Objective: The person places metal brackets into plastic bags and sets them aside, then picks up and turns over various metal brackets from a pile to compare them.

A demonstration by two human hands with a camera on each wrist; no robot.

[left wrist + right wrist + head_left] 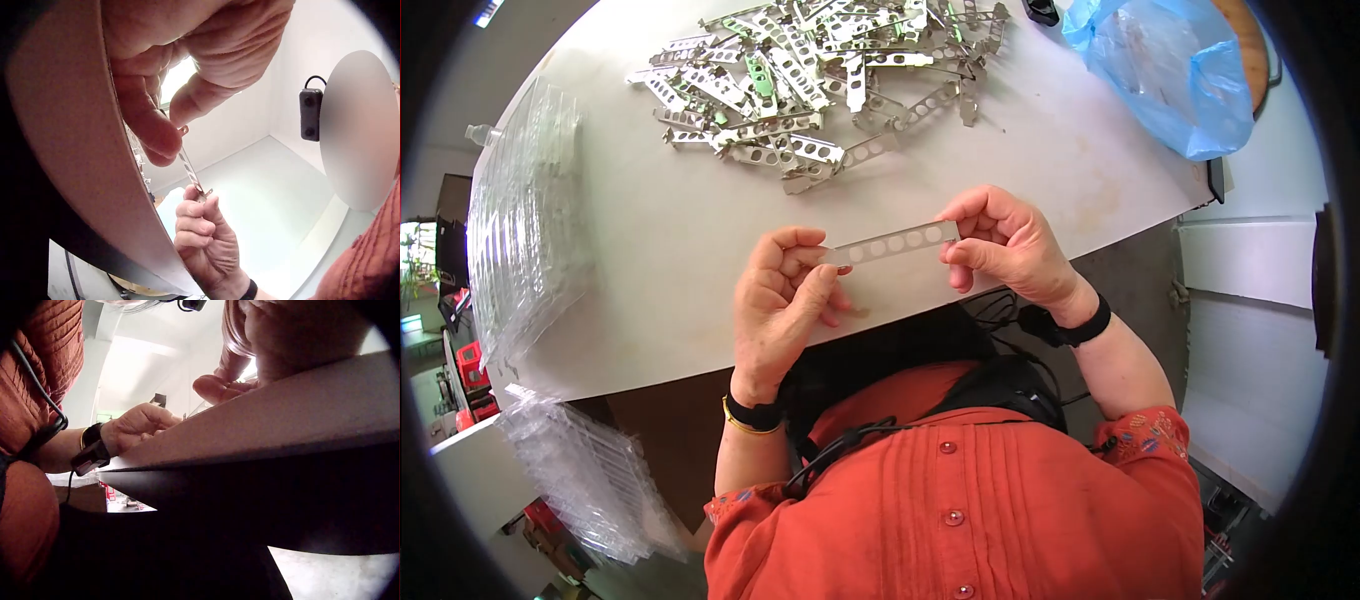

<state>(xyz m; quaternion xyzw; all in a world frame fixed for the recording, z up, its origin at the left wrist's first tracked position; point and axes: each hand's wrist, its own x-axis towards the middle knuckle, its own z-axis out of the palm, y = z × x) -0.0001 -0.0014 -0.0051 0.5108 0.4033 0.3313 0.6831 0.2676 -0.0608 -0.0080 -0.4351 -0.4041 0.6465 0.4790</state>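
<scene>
A flat metal bracket point(895, 243) with a row of round holes is held level between the two hands, near the table's front edge. The left hand point(785, 305) pinches its left end between thumb and fingers; the right hand point(1010, 245) pinches its right end. In the left wrist view the bracket point(189, 170) runs from the left hand point(187, 69) down to the right hand point(212, 240). The right wrist view has the left hand point(139, 427) beyond the table edge and the right hand point(275, 347) close up; the bracket is mostly hidden there.
A heap of similar metal brackets point(800, 75), a few green, lies at the table's back. Clear plastic trays point(530, 220) are stacked at the left edge, with more plastic point(595, 475) below. A blue plastic bag point(1165, 65) sits at the back right.
</scene>
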